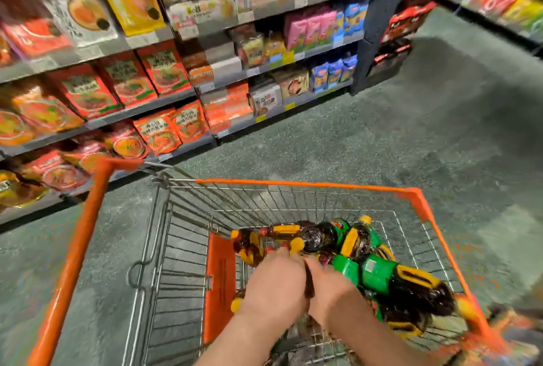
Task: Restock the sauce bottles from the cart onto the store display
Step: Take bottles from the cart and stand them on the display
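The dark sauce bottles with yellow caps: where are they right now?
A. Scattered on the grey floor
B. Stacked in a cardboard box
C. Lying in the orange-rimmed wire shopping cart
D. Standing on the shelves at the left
C: the dark sauce bottles with yellow caps lie piled in the orange-rimmed wire shopping cart, where the left hand and right hand reach down among them.

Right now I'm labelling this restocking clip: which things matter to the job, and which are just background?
Job: sauce bottles, cart, left hand, right hand.
Background: shelf food packets, dark pillar, floor.
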Available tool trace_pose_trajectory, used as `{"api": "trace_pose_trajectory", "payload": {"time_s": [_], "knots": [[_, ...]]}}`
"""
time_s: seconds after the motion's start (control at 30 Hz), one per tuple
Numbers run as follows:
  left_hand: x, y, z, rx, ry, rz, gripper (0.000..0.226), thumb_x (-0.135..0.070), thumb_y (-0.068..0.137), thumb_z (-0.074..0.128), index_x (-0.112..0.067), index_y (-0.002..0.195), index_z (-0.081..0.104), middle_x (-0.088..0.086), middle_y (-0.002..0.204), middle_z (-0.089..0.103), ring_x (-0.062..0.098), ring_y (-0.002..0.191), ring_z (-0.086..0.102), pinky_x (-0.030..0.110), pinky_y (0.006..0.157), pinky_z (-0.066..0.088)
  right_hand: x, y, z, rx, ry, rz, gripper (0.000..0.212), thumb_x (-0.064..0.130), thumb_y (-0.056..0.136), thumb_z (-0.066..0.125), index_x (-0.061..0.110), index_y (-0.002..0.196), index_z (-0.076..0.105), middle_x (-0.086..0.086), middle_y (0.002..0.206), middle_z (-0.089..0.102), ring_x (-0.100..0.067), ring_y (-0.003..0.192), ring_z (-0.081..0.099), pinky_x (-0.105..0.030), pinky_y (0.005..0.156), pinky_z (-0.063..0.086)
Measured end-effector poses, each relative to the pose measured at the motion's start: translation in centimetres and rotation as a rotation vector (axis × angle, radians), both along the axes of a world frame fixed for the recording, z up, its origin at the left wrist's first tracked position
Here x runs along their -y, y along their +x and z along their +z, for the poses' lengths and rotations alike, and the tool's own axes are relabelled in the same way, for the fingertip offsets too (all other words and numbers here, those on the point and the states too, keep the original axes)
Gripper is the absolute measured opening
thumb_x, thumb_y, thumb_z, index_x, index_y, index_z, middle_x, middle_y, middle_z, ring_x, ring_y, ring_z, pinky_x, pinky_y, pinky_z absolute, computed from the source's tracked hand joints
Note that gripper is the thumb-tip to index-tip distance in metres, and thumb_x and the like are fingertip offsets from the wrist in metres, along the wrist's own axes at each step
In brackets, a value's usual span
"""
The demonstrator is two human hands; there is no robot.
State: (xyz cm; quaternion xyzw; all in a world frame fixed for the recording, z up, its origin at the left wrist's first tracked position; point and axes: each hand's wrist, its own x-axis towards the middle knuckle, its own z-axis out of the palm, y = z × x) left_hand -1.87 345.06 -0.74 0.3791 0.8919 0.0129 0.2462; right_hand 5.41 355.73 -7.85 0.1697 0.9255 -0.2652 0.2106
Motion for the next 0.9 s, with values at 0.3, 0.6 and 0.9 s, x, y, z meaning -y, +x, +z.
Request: {"api": "trace_pose_trajectory", "payload": {"time_s": [0.3, 0.6, 0.9], "knots": [[-5.5, 4.9, 10.6, -0.235, 0.324, -0.388, 0.023, -0.025, 0.087, 0.054, -0.012, 0.107, 0.055, 0.008, 0.11, 0.055, 0.028, 0.107, 0.053, 0.037, 0.087, 0.043, -3.4, 7.9, 9.2, -0.32, 0.284, -0.33, 0.055, 0.044, 0.073, 0.052, 0.03, 0.124, 0.037, 0.001, 0.104, 0.061, -0.023, 0.098, 0.062, -0.034, 0.078, 0.049], [-11.4, 15.5, 16.9, -0.233, 0.593, -0.793, 0.02, -0.032, 0.081, 0.055, -0.017, 0.092, 0.061, 0.005, 0.096, 0.059, 0.028, 0.098, 0.058, 0.038, 0.078, 0.045, -5.0, 21.2, 17.9, -0.391, 0.478, -0.671, 0.023, 0.046, 0.067, 0.053, 0.026, 0.079, 0.052, 0.003, 0.077, 0.055, -0.024, 0.081, 0.061, -0.032, 0.064, 0.041], [-14.9, 30.1, 21.0, -0.133, 0.767, -1.173, 0.026, -0.039, 0.081, 0.058, -0.018, 0.096, 0.064, 0.003, 0.093, 0.059, 0.026, 0.093, 0.059, 0.035, 0.073, 0.045, -3.3, 36.6, 21.7, -0.379, 0.616, -1.114, 0.034, 0.043, 0.077, 0.059, 0.025, 0.104, 0.052, 0.001, 0.101, 0.061, -0.024, 0.1, 0.054, -0.033, 0.081, 0.04]]}}
